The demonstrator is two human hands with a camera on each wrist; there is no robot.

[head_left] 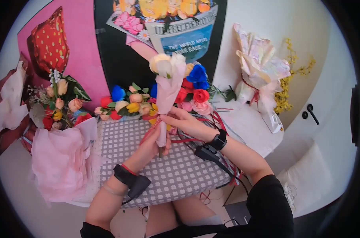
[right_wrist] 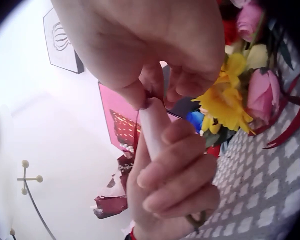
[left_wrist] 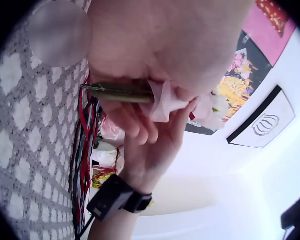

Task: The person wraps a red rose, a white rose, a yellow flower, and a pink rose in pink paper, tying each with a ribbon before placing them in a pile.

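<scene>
A small bouquet of white and cream flowers (head_left: 164, 65), wrapped in pale pink paper (head_left: 167, 89), stands upright between the hands. My left hand (head_left: 150, 144) grips its wrapped lower stem (right_wrist: 152, 125), fingers curled round it. Bare green stem (left_wrist: 117, 92) sticks out below the paper. At the bouquet's narrow neck, my right hand (head_left: 188, 125) pinches a thin red ribbon (right_wrist: 137, 125); the right wrist view shows thumb and fingertips meeting there. The hands partly hide the ribbon's course round the paper.
Loose colourful flowers (head_left: 136, 101) lie behind on the checked cloth (head_left: 180, 168). Pink paper sheets (head_left: 61, 158) and another bouquet (head_left: 59, 103) are at left. Red and grey ribbons (left_wrist: 82, 165) lie right of the hands; a wrapped bouquet (head_left: 263, 71) stands at back right.
</scene>
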